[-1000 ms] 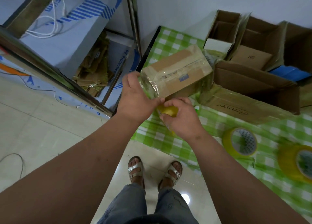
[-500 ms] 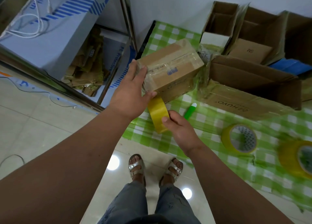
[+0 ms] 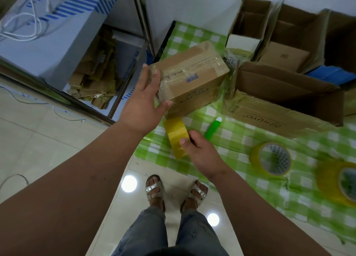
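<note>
A brown cardboard box (image 3: 194, 76), wrapped in clear tape, sits on the green checked tablecloth (image 3: 240, 140) near the table's left corner. My left hand (image 3: 146, 99) holds the box's near left end, fingers over the top and thumb on the front face. My right hand (image 3: 200, 149) grips a yellow tape roll (image 3: 174, 134) just below the box; a strip of tape runs from the roll up to the box's lower edge.
A green marker-like tool (image 3: 212, 127) lies right of the roll. Two more yellow tape rolls (image 3: 269, 159) (image 3: 337, 180) lie at the right. Open cardboard boxes (image 3: 285, 86) crowd the back right. A metal shelf (image 3: 57, 43) with cardboard scraps stands left. My sandalled feet are below.
My right hand has drawn the tape roll down and away from the box, pulling tape out. My left hand slid round the box's left end, and the box turned slightly.
</note>
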Demonstrator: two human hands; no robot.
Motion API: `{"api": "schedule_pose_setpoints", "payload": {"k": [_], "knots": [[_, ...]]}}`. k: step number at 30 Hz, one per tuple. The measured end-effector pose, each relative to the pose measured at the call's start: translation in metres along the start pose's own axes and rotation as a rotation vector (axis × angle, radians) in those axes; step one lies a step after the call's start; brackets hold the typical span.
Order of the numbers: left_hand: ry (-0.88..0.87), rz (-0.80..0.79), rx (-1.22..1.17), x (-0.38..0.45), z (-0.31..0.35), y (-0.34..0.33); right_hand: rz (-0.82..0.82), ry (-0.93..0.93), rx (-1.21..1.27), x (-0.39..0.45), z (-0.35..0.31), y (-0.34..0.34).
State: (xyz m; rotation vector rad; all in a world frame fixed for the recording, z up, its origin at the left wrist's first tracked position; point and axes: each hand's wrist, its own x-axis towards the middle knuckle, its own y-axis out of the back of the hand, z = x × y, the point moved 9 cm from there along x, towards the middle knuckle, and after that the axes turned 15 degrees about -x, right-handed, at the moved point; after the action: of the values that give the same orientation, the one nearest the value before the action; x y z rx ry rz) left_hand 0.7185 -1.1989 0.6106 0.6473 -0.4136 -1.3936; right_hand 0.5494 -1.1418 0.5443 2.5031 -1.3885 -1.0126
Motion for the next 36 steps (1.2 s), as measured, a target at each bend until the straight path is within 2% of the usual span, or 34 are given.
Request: {"api": "schedule_pose_setpoints", "payload": {"k": [4,9,11,15,17,20,22,26,33,36], "knots": [[0.072,0.120,-0.161,-0.012,-0.007,0.000,-0.042,0.001,0.024,0.002,0.003,0.003],[0.332,0.396,-0.430,-0.041,-0.030,0.002,-0.061,0.038,-0.107,0.006,-0.002,0.008],[0.471,0.379,-0.553,-0.054,-0.041,-0.013,-0.079,0.048,-0.127,0.007,-0.003,0.010],[0.701,0.233,-0.814,-0.076,-0.055,-0.051,-0.081,0.028,-0.100,0.009,0.005,0.018],[0.730,0.228,-0.879,-0.079,-0.055,-0.056,0.036,-0.023,-0.157,0.012,0.017,0.035],[0.747,0.221,-0.948,-0.079,-0.050,-0.060,0.178,-0.061,-0.445,0.016,0.031,0.061],[0.753,0.220,-0.956,-0.079,-0.049,-0.062,0.125,-0.107,-0.645,0.024,0.043,0.066],[0.779,0.246,-1.021,-0.084,-0.051,-0.067,-0.084,-0.131,-1.008,0.031,0.063,0.055],[0.765,0.278,-1.072,-0.087,-0.048,-0.070,-0.039,-0.149,-1.093,0.032,0.072,0.063],[0.775,0.292,-1.093,-0.090,-0.047,-0.072,-0.028,-0.146,-1.000,0.028,0.077,0.067]]}}
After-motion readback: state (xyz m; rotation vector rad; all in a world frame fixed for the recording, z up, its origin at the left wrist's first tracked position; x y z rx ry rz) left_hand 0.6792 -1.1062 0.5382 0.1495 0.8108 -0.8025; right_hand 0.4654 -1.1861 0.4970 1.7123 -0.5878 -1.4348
